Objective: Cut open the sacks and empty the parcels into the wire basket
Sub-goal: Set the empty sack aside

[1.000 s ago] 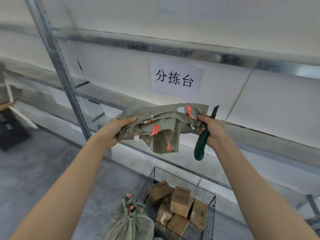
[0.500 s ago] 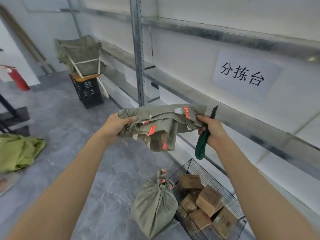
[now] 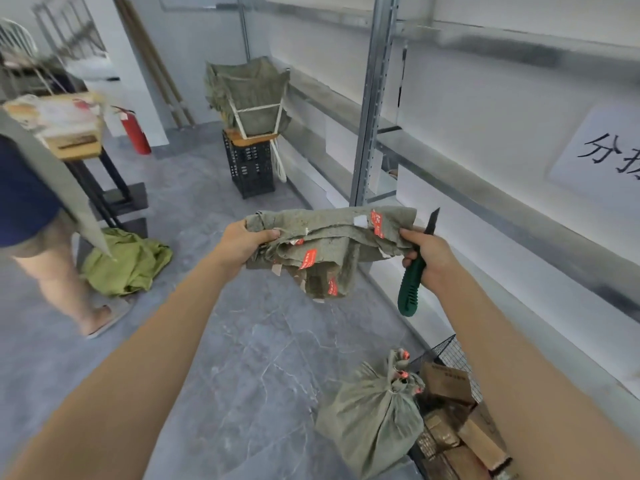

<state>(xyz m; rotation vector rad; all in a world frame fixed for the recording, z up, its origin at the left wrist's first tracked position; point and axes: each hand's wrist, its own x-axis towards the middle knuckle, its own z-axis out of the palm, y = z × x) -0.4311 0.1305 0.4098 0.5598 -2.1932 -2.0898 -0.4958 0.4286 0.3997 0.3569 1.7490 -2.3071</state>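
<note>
An empty, crumpled green sack (image 3: 329, 244) with red labels hangs between my hands at chest height. My left hand (image 3: 242, 242) grips its left end. My right hand (image 3: 427, 258) grips its right end together with a green-handled knife (image 3: 412, 285), blade pointing up. Below, a full tied sack (image 3: 374, 414) leans against the wire basket (image 3: 446, 351), which holds several cardboard parcels (image 3: 446, 382). My right forearm hides part of the basket.
A metal shelf rack (image 3: 370, 109) runs along the right wall. Ahead, a sack-lined frame (image 3: 249, 95) stands on a black crate (image 3: 249, 164). A person (image 3: 41, 237) stands at left beside a table (image 3: 72, 133), a green cloth heap (image 3: 128, 261) and a fire extinguisher (image 3: 135, 129).
My view has swung left, from the shelf wall to the aisle; the crate, table and a person have come into sight. Both hands keep the same hold on the sack and knife.
</note>
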